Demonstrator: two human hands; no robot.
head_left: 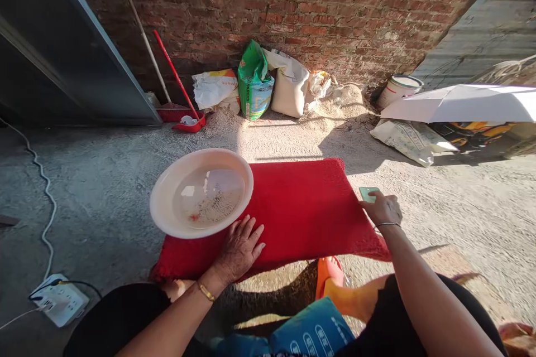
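Left forearm (167,318); hand (240,251) on red cloth (301,206)

Harsh sun to the right, dim shade to the left

Strong daylight bleaches the concrete ground (481,201) at right almost white, while the dark metal door (62,50) sinks into dimness at left. A hard-edged shadow crosses the floor beyond the red cloth (301,206). White glints of glare show inside the basin (161,195). The umbrella (464,101) is bright on top, dark beneath. Wide-angle distortion stretches the edges and slants the door; focus is fairly even, though small print looks soft
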